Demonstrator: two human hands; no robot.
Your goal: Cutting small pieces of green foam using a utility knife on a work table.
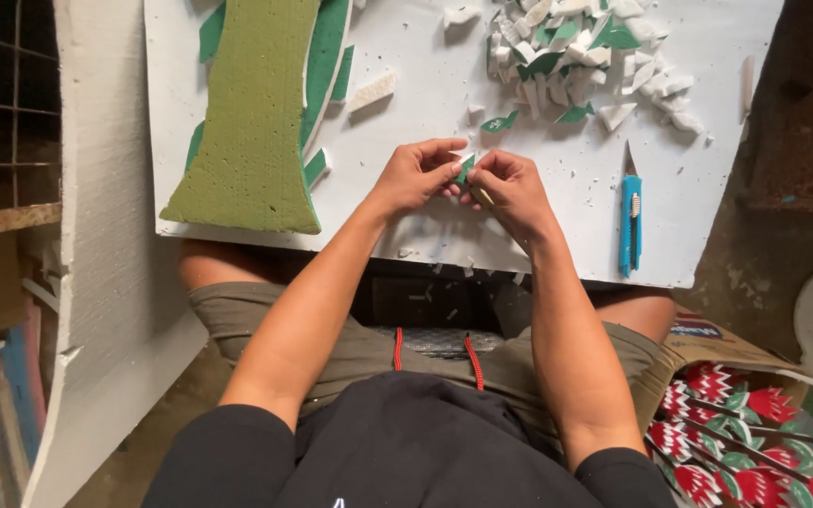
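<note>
— What do the hands hold?
— Left hand (416, 174) and right hand (510, 188) both pinch one small green foam leaf piece (465, 169) with closed fingertips, above the white foam board's (557, 179) near edge, left of the blue utility knife (630, 221).

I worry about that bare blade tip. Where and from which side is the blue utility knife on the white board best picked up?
Probably grip the blue utility knife around the lower half of its handle, coming from the near board edge. It lies lengthwise with the bare blade tip pointing away from the person, so the near end is the safe one. The right hand is nearest.
</note>
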